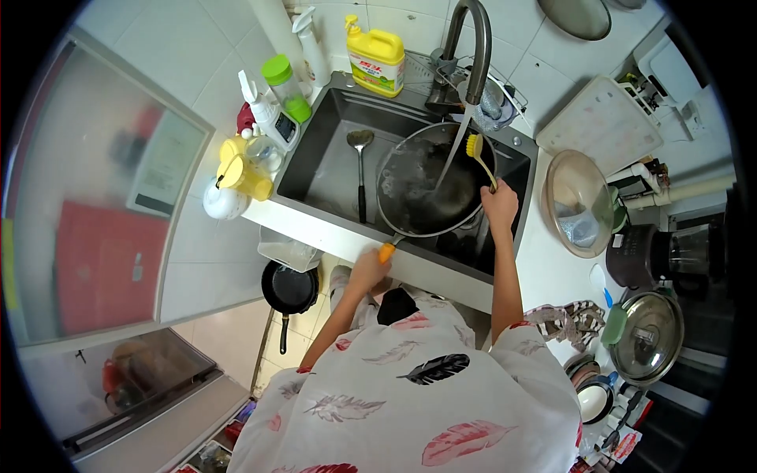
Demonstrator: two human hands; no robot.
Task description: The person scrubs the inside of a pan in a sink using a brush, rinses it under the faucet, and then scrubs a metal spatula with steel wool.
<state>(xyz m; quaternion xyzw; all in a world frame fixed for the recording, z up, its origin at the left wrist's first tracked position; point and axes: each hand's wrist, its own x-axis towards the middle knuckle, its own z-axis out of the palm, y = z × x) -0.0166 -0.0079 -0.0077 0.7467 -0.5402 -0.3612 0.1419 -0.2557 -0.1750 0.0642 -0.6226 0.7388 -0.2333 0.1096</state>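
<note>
We are rinsing a round, dark metal wok [423, 188] under a tall, curved grey tap [481, 59].

Our left hand [369, 273] is gripping the wok's orange-ended handle [386, 251], and our right hand [499, 207] is gripping the handle of a small yellow-bristled brush [475, 148] — its head is sitting over the wok's right side, though from above we cannot tell whether it is touching. The wok is resting in a dark grey rectangular sink [325, 150], with water streaming into it. A black-handled metal ladle [362, 193] is lying to its left — just beside it.
</note>
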